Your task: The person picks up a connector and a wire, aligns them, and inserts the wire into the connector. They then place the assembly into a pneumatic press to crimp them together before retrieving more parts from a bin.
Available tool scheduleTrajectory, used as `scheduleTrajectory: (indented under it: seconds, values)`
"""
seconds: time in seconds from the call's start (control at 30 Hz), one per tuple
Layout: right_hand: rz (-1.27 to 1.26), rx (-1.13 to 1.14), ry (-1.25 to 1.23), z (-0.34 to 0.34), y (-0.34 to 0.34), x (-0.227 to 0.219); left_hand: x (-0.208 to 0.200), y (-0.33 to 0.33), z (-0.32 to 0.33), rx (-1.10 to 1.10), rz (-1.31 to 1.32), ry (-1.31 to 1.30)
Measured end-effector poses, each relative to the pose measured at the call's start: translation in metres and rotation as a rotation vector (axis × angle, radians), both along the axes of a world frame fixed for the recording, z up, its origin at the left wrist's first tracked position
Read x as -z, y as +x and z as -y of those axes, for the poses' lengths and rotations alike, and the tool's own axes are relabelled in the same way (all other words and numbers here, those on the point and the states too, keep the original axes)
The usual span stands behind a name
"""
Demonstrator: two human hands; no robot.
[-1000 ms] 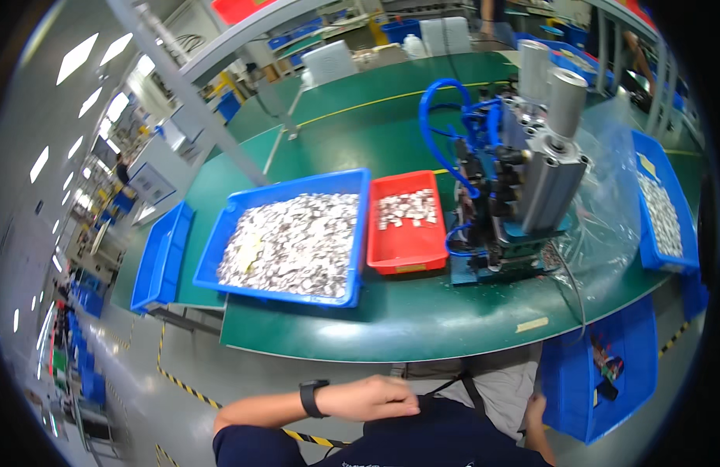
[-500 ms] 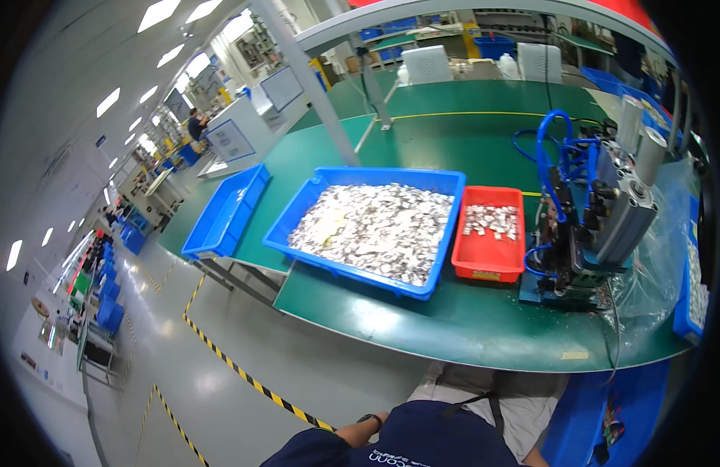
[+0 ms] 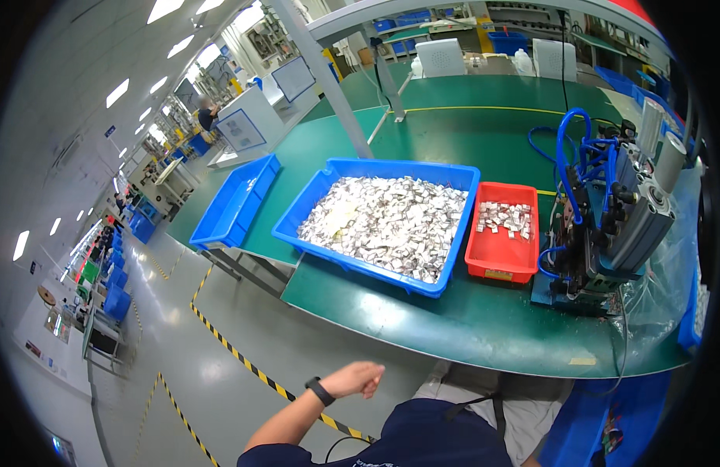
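My left hand (image 3: 357,379) hangs over the floor just short of the table's front edge, a dark band on its wrist. Its fingers are curled closed, and no object shows in them. The nearest container is a big blue bin (image 3: 440,286), heaped with small whitish-silver metal-looking pieces (image 3: 387,222). Beside it on the right sits a smaller red bin (image 3: 500,253) with a scatter of similar pieces toward its far end. Only a sliver of skin from my right arm shows at the lower edge; the right hand is out of sight.
Right of the red bin stands a pneumatic press (image 3: 597,210) with blue hoses, clear plastic sheeting (image 3: 660,296) behind it. Another blue bin (image 3: 237,202) lies at the table's left. A grey post (image 3: 321,78) rises from the green table (image 3: 360,311). A distant person (image 3: 207,117) works far left.
My left hand has risen from beside my body and come forward toward the table's front edge. The view has shifted slightly, while bins and press keep their places.
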State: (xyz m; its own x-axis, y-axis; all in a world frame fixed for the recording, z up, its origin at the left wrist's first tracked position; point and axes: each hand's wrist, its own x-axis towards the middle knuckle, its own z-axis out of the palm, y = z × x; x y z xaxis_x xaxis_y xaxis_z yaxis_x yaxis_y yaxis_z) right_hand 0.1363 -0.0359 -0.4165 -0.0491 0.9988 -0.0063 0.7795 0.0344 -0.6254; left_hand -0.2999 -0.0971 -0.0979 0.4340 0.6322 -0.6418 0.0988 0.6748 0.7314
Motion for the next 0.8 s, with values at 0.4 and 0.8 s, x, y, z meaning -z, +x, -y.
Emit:
scheduleTrajectory:
  seconds: [0.4,0.8]
  values:
    - [0.001,-0.332,0.066,-0.101,-0.061,-0.059,-0.143,0.034,-0.033,-0.265,0.445,0.469]
    - [0.006,-0.284,0.075,-0.138,-0.062,-0.162,0.02,0.321,0.061,1.082,0.656,0.898]
